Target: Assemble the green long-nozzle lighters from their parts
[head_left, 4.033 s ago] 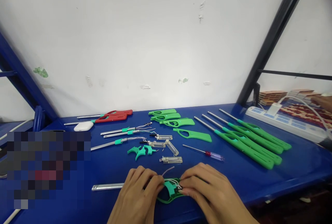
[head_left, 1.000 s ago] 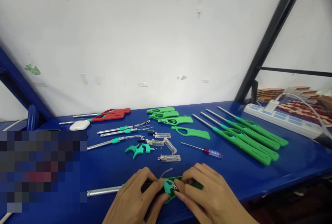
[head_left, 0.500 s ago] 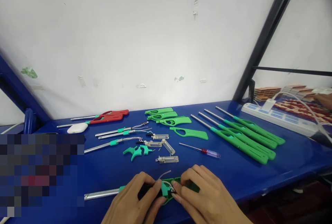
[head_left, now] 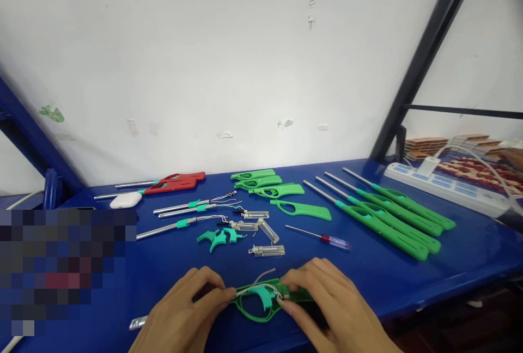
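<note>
An open green lighter shell [head_left: 248,315] lies near the table's front edge, its inside facing up. A teal trigger [head_left: 265,297] sits within it, and thin white wires [head_left: 269,272] curl above the trigger. My left hand [head_left: 186,306] is closed around the front end, fingertips pinching where the wires run in. From beneath that hand sticks out the tip of a metal tube [head_left: 138,322]. My right hand [head_left: 333,309] pinches the shell's handle part behind the trigger, at the wire ends. Its palm and fingers hide most of the handle.
Beyond my hands lie clear fuel tanks [head_left: 267,250], teal triggers [head_left: 218,241], metal tubes [head_left: 171,228] with wires, green half shells [head_left: 312,211] and a screwdriver [head_left: 335,242]. Whole green lighters [head_left: 402,237] are at right, near a power strip [head_left: 449,187]; red lighters [head_left: 174,184] and a white case [head_left: 126,200] at left.
My left hand has slid left along the lighter, from beside the trigger to the front end, uncovering the trigger and its guard loop. My right hand stays at the handle.
</note>
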The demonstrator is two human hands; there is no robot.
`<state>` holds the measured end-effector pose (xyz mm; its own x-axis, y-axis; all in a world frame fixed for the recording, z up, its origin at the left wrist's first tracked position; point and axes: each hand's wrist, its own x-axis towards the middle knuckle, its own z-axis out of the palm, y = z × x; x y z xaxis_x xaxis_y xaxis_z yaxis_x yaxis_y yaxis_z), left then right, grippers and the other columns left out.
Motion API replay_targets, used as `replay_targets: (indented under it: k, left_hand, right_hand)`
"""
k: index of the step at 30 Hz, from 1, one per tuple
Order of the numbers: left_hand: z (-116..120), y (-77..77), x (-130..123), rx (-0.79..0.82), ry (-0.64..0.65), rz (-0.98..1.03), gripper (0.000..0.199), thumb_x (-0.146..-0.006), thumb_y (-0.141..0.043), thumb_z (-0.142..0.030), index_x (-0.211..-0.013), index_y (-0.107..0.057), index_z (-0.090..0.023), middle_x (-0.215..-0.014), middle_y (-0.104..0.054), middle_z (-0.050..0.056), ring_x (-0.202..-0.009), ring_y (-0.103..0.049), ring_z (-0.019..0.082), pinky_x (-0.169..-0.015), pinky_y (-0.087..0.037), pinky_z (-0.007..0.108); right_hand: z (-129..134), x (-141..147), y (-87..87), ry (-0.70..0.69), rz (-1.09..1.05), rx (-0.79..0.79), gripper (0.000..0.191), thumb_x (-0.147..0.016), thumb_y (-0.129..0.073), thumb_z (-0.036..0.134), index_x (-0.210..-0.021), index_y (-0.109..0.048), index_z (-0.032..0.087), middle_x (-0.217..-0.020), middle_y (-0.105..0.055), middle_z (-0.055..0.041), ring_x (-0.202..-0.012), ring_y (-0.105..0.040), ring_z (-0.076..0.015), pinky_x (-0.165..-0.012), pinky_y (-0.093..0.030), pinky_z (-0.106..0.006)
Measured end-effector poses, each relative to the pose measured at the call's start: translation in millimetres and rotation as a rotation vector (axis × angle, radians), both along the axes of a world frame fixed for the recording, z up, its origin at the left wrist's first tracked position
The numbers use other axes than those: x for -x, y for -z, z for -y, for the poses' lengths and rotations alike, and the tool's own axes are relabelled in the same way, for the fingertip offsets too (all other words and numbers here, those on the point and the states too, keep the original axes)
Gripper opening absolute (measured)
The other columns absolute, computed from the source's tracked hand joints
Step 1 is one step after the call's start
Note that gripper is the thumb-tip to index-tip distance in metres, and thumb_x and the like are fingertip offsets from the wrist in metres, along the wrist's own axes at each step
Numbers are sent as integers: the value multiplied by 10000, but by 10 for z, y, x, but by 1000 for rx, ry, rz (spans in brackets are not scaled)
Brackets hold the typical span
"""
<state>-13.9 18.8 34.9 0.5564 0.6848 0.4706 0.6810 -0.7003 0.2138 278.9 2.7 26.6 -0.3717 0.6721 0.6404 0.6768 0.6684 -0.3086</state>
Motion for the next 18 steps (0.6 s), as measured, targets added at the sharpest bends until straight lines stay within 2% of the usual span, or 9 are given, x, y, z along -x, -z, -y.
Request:
replay_targets:
  k: [2, 5, 7, 12, 18]
  left_hand:
    - [-9, 19, -23, -11, 20, -2, 277, -1115, -495, -210, -1189, -742, -311, -951, -729, -14, -755, -743, 136, -692, -595, 197]
    - [-22, 47, -33, -54, 26, -28, 401, -1040, -461, -73, -1213, -731, -312, -937, -723, -8, -719, -723, 146, -666, -589, 219]
    - [-28, 44, -31, -60, 29, -30, 424, -1003, -468, -57, -1200, -736, -320, -933, -727, -7, -713, -721, 157, -657, -594, 226]
    - [-70, -44, -27, 177, 37, 115, 304, -1093, -523, -191, -1161, -754, -375, -946, -722, -49, -778, -747, 120, -715, -586, 164]
    - [-131, -126, -40, 408, 38, 264, 243, -1082, -592, -227, -1071, -777, -384, -989, -746, -74, -860, -756, 113, -787, -574, 154]
  right_hand:
    - [1, 14, -38, 15, 25, -5, 225, -1189, -446, 427, -1168, -616, 282, -919, -762, 17, -830, -751, -203, -808, -589, -341]
    - [0, 27, -68, 19, 55, -17, 256, -1196, -407, 450, -1204, -615, 301, -925, -772, 25, -836, -764, -206, -832, -589, -354]
    - [-3, 28, -66, 27, 56, -28, 264, -1197, -405, 455, -1211, -622, 306, -927, -776, 29, -829, -765, -205, -871, -582, -363]
    - [-15, 17, -43, 25, 62, -8, 253, -1192, -425, 447, -1209, -632, 302, -937, -768, 22, -829, -751, -205, -863, -581, -354]
    - [0, 2, -48, 23, 52, -1, 258, -1193, -425, 436, -1173, -648, 308, -943, -768, 29, -829, -752, -204, -916, -572, -377]
